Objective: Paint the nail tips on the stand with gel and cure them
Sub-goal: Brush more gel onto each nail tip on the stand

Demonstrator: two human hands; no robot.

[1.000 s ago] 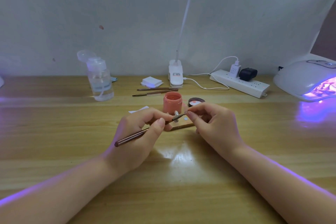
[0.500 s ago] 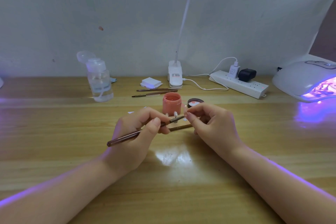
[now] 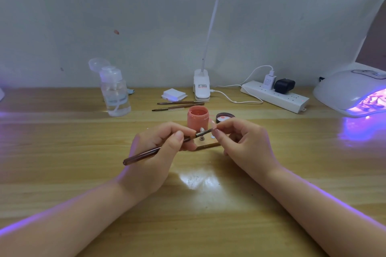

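Nail tip [image 3: 213, 125] sits pinched between right hand [image 3: 244, 144] thumb and forefinger, raised just above the stand [image 3: 205, 142], in front of the open pink gel jar [image 3: 197, 118]. Tip is small and partly hidden, so I can't tell how much of it is coated. Brush [image 3: 165, 147] runs from the left hand [image 3: 158, 148] up-right, its bristle end touching or right at the tip. Left fingers [image 3: 177, 136] curl round the brush shaft in a pen grip; right fingers pinch the tip, remaining ones loosely curled.

Step judged: gel painting stroke on a single tip, curing not yet done. Next move likely needs steady short strokes along the tip without flooding the edges or smearing gel on the holding fingers, then the tip set back and carried to the lamp.

Around: jar lid [image 3: 224, 117] just right of the jar, two spare brushes [image 3: 177, 104] behind it, stack of white pads [image 3: 173, 94], clear pump bottle [image 3: 115, 92] far left, clip lamp base [image 3: 201, 85], power strip [image 3: 275, 96], UV curing lamp [image 3: 353, 92] glowing purple at far right, all on the wooden surface [image 3: 83, 152].
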